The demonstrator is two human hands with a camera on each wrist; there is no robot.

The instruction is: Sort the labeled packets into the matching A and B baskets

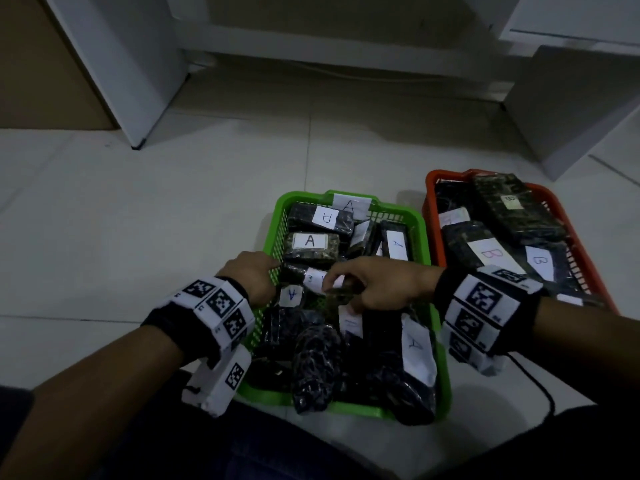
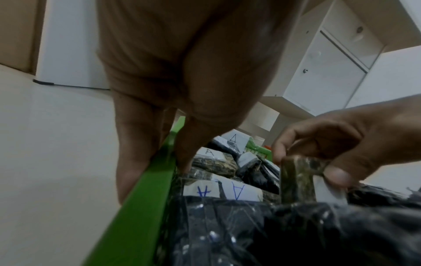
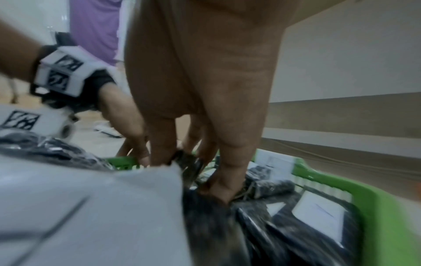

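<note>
The green basket [image 1: 281,206] carries an A tag [image 1: 349,204] on its far wall and is piled with dark wrapped packets labeled A [image 1: 310,241]. My left hand [image 1: 270,271] grips the basket's left rim [image 2: 145,189], fingers outside and thumb inside. My right hand [image 1: 341,289] pinches a camouflage-patterned packet [image 2: 296,178] between thumb and fingers, holding it upright over the middle of the pile; its label letter is hidden. To the right, the orange basket [image 1: 431,188] holds packets labeled B [image 1: 491,254].
White cabinets [image 1: 571,109] and a white panel [image 1: 114,64] stand behind the baskets. A black cable [image 1: 540,386] lies on the tiles to the right of the green basket. Open tiled floor [image 1: 138,220] stretches to the left. My legs fill the bottom edge.
</note>
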